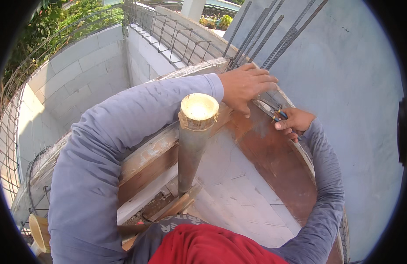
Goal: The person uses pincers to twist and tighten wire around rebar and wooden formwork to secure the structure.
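Observation:
My right hand [296,122] is closed round the handles of a pair of pliers [280,115], dark blue with yellow parts. The pliers' head points up and left toward my left hand, along the inner side of the brown formwork board [278,163]. My left hand [247,87] lies palm down over the top edge of the boards, fingers stretched out and thumb hanging inward. Just beyond it stand several upright ribbed steel bars [260,37]. What lies under my left palm is hidden, and the pliers' jaws are hard to make out.
A bamboo pole [194,149] stands upright close in front of me, beside my left forearm. Wooden formwork [150,152] runs beneath that arm. A rebar cage [177,37] tops the white block wall [89,79]. On the right rises a grey-blue wall [353,110].

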A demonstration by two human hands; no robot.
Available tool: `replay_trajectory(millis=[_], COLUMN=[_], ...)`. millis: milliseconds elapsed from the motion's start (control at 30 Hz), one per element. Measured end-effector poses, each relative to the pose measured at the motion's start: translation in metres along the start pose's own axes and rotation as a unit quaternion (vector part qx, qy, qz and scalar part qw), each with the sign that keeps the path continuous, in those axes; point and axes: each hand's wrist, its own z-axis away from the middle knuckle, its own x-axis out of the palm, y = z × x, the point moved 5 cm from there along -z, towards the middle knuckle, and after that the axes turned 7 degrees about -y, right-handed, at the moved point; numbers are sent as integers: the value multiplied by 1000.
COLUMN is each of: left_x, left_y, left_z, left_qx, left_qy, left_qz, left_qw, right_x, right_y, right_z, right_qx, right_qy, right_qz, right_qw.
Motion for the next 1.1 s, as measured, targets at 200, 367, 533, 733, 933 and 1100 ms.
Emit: replay_trajectory(millis=[200,367,533,733,933,1100], left_x=[52,66,12,-20,5,7], left_y=[2,8,-3,-118,-123,-116], left_z=[-68,-82,-63,39,58,55], left_qx=[8,-38,80,-128,-152,-228], left_qy=[93,46,30,-69,129,188], left_qz=[109,170,174,98,170,219], left_qw=[990,984,981,984,965,930], right_x=[5,45,33,25,-40,-34], right_y=[-18,-10,30,9,79,122], right_z=[20,32,29,30,66,95], right_qx=[1,-98,-98,-79,-70,17], right_qy=[135,421,485,535,551,540], right_qz=[254,656,599,660,478,246], right_qw=[958,618,630,522,681,805])
